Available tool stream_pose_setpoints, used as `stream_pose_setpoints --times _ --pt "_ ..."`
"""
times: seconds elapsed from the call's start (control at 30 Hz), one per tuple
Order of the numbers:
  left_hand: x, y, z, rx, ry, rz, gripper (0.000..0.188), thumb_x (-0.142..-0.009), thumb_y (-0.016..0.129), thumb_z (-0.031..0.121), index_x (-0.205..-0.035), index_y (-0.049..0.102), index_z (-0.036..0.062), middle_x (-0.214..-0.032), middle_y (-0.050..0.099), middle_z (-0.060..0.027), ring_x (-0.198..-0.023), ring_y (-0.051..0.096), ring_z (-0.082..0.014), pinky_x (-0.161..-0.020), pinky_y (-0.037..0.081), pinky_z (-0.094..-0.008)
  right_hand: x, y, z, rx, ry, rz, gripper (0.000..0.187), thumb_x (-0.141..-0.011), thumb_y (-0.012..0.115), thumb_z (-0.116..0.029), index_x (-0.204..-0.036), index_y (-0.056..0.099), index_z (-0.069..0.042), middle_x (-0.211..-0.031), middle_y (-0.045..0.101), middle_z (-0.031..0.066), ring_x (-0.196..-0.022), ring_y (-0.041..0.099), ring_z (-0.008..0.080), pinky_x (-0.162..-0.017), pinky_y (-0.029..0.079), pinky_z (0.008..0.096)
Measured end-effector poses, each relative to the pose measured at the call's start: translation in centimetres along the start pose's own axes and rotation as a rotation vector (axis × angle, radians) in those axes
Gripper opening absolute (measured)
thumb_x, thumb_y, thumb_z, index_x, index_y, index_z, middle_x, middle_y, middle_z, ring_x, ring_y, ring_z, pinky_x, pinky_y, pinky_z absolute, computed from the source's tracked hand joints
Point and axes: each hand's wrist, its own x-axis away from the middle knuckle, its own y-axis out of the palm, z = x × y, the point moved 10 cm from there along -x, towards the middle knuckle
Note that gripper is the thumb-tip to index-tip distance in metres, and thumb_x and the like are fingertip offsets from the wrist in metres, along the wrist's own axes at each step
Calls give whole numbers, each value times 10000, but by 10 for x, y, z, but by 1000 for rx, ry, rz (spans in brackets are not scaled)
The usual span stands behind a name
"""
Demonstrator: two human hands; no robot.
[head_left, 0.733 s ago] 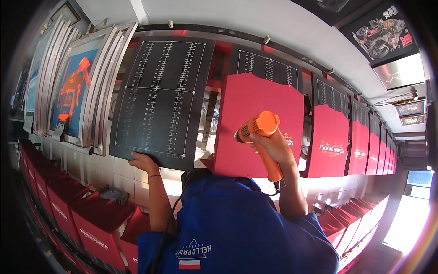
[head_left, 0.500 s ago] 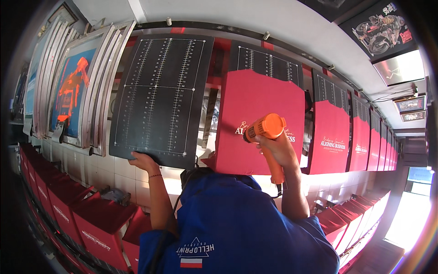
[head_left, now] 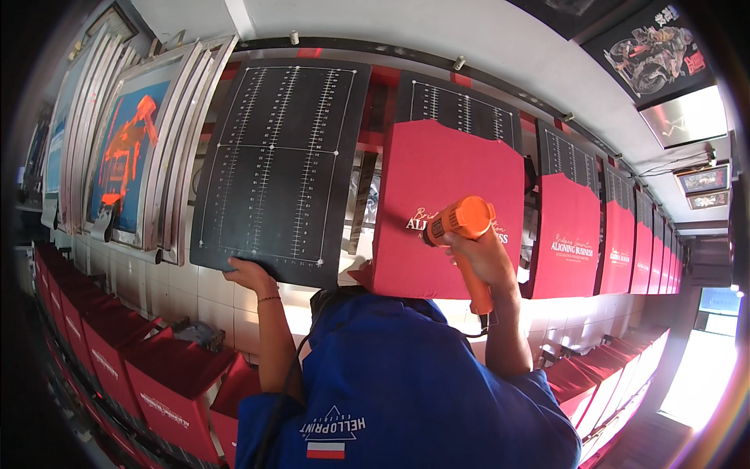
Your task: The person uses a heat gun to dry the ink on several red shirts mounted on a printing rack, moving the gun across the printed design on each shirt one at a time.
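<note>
My right hand [head_left: 484, 254] is wrapped round the handle of an orange heat gun [head_left: 471, 216] with a dark nozzle. The gun hangs over the printed lettering of a red T-shirt [head_left: 449, 168], its nozzle toward the left. That shirt is stretched over a black printing board marked with white scales [head_left: 461, 102]. Farther left, a bare black printing board [head_left: 266, 180] with the same marks has its near edge in my left hand [head_left: 251, 275]. Part of the left hand's grip is hidden by the board. A cord runs from the base of the gun's handle.
More boards with red shirts [head_left: 566, 227] line up to the right. A second row of red shirts [head_left: 156, 367] stands behind me at the lower left. Several framed screens [head_left: 129, 148] lean at the left. A dark rail [head_left: 375, 48] runs along the far side.
The view has shifted slightly, so the boards sit a little farther right. My right hand still holds the heat gun over the lettering, and my left stays at the board's edge.
</note>
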Motion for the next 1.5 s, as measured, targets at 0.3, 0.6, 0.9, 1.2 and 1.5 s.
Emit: stream_pose_setpoints --times 0.3,0.6,0.9,1.2,1.5 --pt "-13 -1 -11 6 31 -8 637 -1039 416 353 -1365 274 -176 -1354 431 -384 -1214 543 -437 -1037 462 -469 5 -24 15 0 60 93 458 -876 743 -173 -1255 507 -72 -1007 641 49 -803 628 124 -654 547 285" --pt "2 1 2 22 0 -33 605 -1053 378 306 -1414 240 -159 -1412 387 -363 -1254 513 -428 -1078 443 -460 13 -39 9 67 -4 152 424 -880 713 -171 -1245 525 -64 -1018 649 56 -832 647 135 -665 555 294" --pt "-3 1 0 -15 37 -21 660 -1042 408 334 -1435 239 -168 -1415 385 -380 -1279 492 -451 -1098 416 -470 16 -61 24 -9 88 160 418 -867 744 -188 -1214 544 -67 -959 651 43 -830 639 126 -648 550 298" --pt "29 -12 46 -443 418 38 604 -1012 494 323 -1379 380 -143 -1389 440 -355 -1277 474 -475 -1091 376 -524 21 -83 22 26 24 153 451 -878 746 -203 -1251 528 -69 -993 657 55 -799 642 127 -644 549 287" --pt "263 124 91 -511 1279 -774 517 -967 588 225 -1405 446 -9 -1493 404 -269 -1373 392 -461 -1136 323 -543 25 -110 41 -68 84 85 450 -876 746 -172 -1251 523 -64 -996 656 41 -782 631 114 -637 537 268"
